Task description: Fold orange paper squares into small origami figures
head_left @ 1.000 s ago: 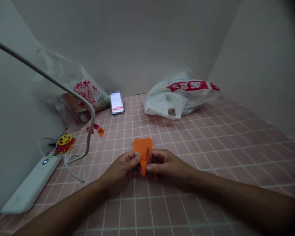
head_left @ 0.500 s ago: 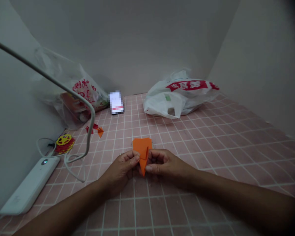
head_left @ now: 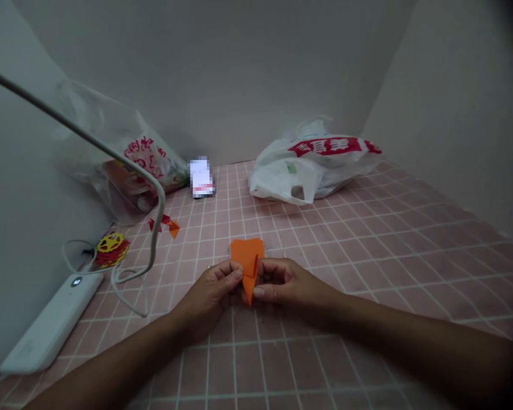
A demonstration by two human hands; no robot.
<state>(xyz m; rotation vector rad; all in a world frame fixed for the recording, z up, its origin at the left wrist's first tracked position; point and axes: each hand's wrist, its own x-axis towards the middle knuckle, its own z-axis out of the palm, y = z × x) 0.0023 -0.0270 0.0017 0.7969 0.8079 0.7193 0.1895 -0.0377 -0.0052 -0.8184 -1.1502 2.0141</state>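
Observation:
Between my hands is a piece of folded orange paper, its narrow point toward me. My left hand pinches its left side with the thumb on top. On the other side, my right hand has thumb and fingers closed at the right edge, near a raised fold. More orange paper shows flat just beyond the fingers; whether it is a separate stack I cannot tell. The fingertips under the fold are hidden.
A white power bank with a grey cable lies at left, near red and yellow cutouts. Small folded red and orange papers sit beyond. Farther back are a clear bag, a phone and a white plastic bag.

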